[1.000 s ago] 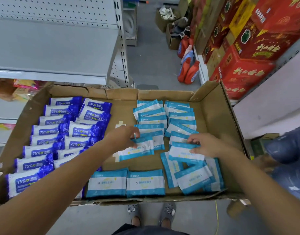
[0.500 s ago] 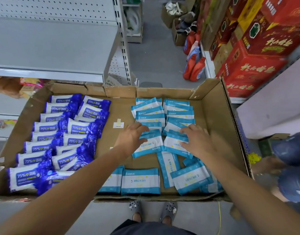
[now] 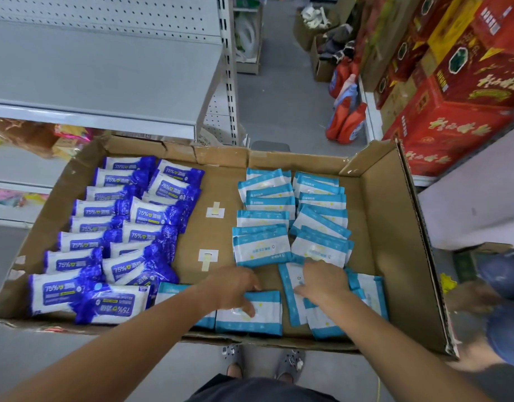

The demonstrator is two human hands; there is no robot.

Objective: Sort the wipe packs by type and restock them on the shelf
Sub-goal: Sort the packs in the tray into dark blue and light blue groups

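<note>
Cardboard tray [image 3: 395, 227], corrugated and shallow, holds glossy, pillowy rectangular pouches: blue packs [image 3: 151, 213] in two overlapping rows at its left, teal packs [image 3: 267, 224] in two rows at its right, loose packs [image 3: 366, 288] flat near the front wall. Left hand [image 3: 235, 288] curls its fingers over the far edge of the front pack [image 3: 267, 314]. Right hand [image 3: 322, 282] lies on the loose packs; whether it grips one I cannot tell. Grey metal shelf [image 3: 105, 68] stands behind the tray.

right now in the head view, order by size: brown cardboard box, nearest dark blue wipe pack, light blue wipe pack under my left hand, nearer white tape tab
1. brown cardboard box
2. dark blue wipe pack and light blue wipe pack: look alike, unranked
3. white tape tab
</note>
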